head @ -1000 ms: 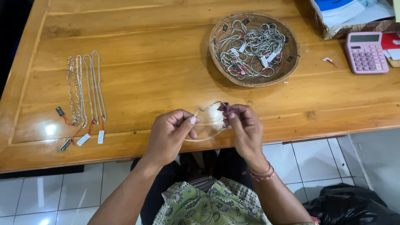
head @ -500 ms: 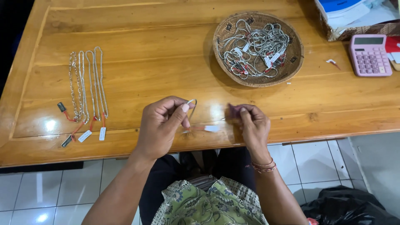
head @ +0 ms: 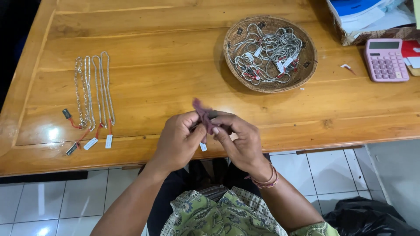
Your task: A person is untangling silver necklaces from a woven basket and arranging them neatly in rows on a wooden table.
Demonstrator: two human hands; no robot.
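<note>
Where fingers (head: 205,129) meet: cloth (head: 202,112) (perhaps), basket (head: 306,72) beyond.

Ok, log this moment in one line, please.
left hand: pinching dark red cloth | right hand: on same cloth, small white tag hanging below | chains in row on table, left | basket of chains beyond

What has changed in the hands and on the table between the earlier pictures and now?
The left hand and right hand, apart half a second ago with a chain stretched between them, have come together. Their fingers now pinch a small dark red cloth, and a white tag hangs below. The chain itself is no longer visible. The row of chains, the basket and the pink calculator stayed as they were.
</note>
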